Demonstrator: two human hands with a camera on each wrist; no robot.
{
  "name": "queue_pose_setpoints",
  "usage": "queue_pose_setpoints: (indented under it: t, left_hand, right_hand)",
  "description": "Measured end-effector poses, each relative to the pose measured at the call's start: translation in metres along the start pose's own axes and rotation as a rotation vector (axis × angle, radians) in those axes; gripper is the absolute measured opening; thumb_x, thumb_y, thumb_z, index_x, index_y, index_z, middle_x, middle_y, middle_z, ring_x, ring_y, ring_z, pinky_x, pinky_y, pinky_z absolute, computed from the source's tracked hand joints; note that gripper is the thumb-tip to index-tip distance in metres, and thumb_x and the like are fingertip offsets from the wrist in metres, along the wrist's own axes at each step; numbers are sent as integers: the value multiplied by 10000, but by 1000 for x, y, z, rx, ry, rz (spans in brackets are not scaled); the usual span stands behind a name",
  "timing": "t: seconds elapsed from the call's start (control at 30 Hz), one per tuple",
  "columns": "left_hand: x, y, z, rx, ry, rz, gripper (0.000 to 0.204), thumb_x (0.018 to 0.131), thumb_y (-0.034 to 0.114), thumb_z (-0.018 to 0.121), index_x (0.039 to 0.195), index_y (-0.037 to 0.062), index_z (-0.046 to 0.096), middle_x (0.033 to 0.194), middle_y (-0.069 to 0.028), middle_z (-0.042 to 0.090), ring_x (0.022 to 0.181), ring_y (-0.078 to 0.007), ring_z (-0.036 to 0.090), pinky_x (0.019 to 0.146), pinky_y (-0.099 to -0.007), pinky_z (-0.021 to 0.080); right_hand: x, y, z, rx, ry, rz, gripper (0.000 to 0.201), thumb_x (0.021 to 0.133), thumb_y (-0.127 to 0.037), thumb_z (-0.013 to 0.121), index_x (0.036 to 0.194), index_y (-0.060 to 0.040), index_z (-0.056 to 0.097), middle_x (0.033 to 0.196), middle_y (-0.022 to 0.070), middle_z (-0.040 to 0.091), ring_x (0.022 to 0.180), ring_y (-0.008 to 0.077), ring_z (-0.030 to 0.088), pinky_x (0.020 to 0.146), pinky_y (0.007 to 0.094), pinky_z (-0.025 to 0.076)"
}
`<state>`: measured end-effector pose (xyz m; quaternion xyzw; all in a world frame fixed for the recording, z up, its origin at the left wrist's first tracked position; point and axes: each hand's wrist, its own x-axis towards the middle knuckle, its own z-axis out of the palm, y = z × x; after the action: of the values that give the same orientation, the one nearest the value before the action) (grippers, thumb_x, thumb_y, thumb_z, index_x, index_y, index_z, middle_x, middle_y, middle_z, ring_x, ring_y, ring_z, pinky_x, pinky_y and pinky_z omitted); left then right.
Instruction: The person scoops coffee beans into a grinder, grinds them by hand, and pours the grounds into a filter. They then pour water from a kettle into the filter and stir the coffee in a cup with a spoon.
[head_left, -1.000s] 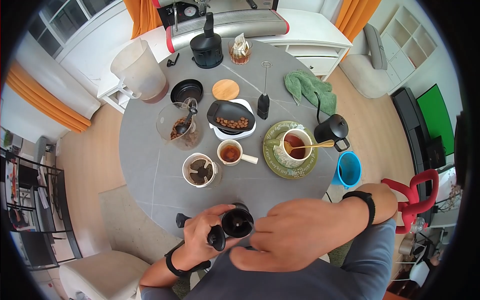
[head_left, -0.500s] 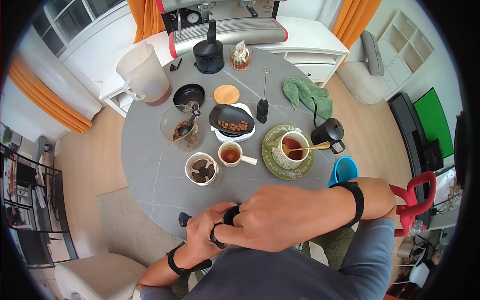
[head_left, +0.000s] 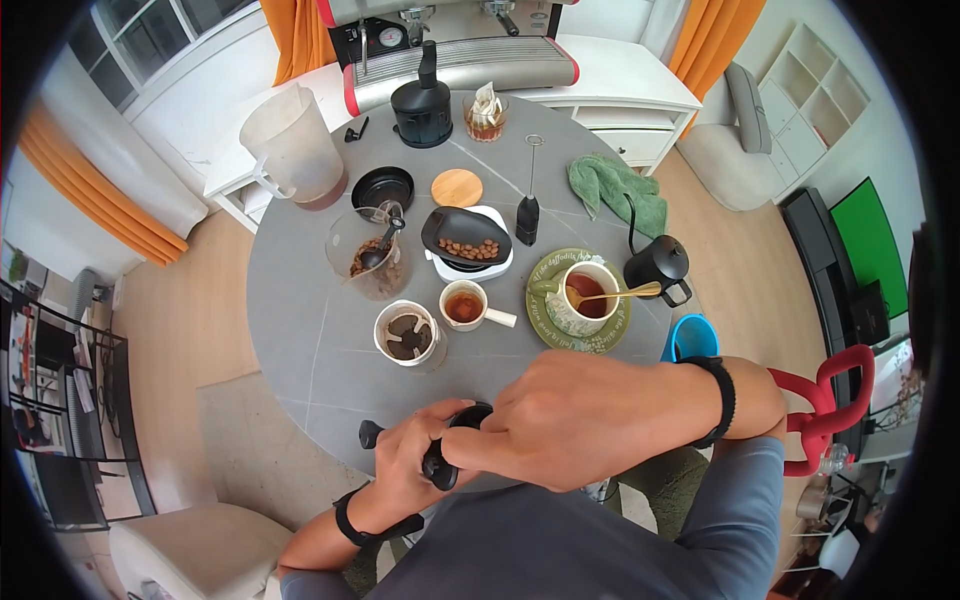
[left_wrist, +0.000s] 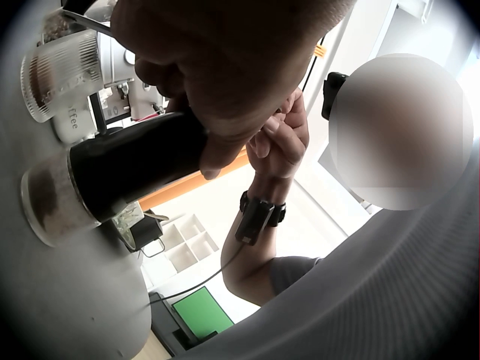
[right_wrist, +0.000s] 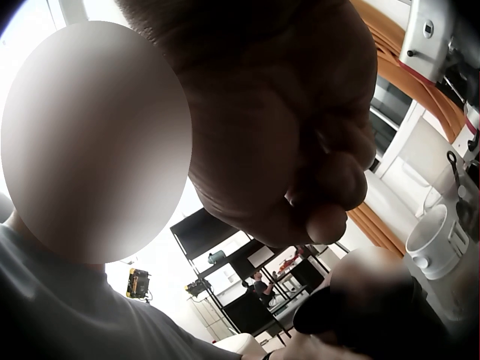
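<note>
My left hand grips a black cylinder near the table's front edge. In the left wrist view its clear lower part has brown matter inside. A black knob sticks out beside the left fingers, and another lies to the left of that hand. My right hand is over the cylinder's top, back of the hand upward. The right wrist view shows its fingers curled, with nothing visible between them. The right hand covers part of the cylinder's opening in the head view.
On the grey table stand a white filter cup, a small handled cup, a jug of beans, a black bean tray, and a teacup on a green plate. A black kettle stands at the right.
My right hand has moved left and slightly up in the head view, now covering part of the cylinder's opening, which showed clearly before. My left hand keeps its grip.
</note>
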<state>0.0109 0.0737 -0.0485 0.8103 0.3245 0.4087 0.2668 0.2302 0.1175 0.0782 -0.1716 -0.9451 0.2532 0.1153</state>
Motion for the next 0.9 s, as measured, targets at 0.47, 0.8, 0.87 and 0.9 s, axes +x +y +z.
queue_pose_setpoints:
  t: [0.47,0.8,0.87,0.9]
  left_hand:
    - [1,0,2,-89,44,-33,520,694,184,946,954,45,517,1078,-244,730,879,-302,764,694,-334,602]
    - [0,2,0,-34,16,-36,494,704,181,939,957,45,538,1088,-224,734,885,-302,763,700,-336,602]
    - [-1,1,3,-103,48,-51,496,703,179,937,966,46,538,1101,-220,731,878,-301,762,699,-340,601]
    - [-1,1,3,-103,52,-51,496,703,179,937,966,46,538,1101,-220,731,878,-301,762,699,-340,601]
  right_hand:
    - [-9,-1,-17,110,73,35,334,791,-32,653,1086,-45,499,507,105,480,421,313,520,404,422,344]
    - [0,3,-5,52,-25,51,226,794,-30,667,966,-87,532,540,63,510,447,276,529,397,397,342]
    - [0,2,-6,29,-21,67,225,794,-28,665,965,-85,530,544,62,517,448,279,529,399,398,343]
    - [3,4,1,90,-10,63,231,788,-25,663,967,-88,531,542,58,514,443,274,526,400,395,343]
